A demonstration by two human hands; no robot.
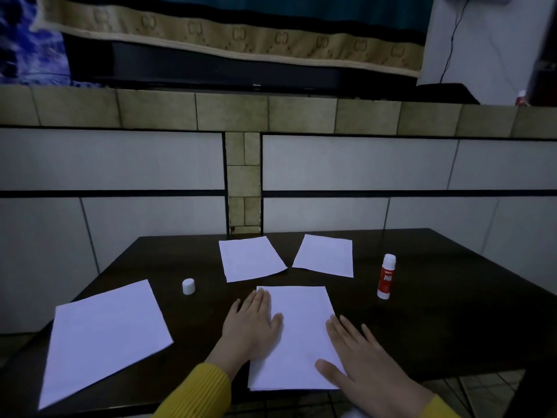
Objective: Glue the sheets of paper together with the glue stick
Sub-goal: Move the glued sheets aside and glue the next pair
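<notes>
Both hands lie flat with fingers straight, the left hand and right hand pressing the side edges of a smooth white sheet on the dark wooden table. The uncapped glue stick stands upright to its right; its round white cap sits left. Three more sheets lie around, before a pale tiled wall.
</notes>
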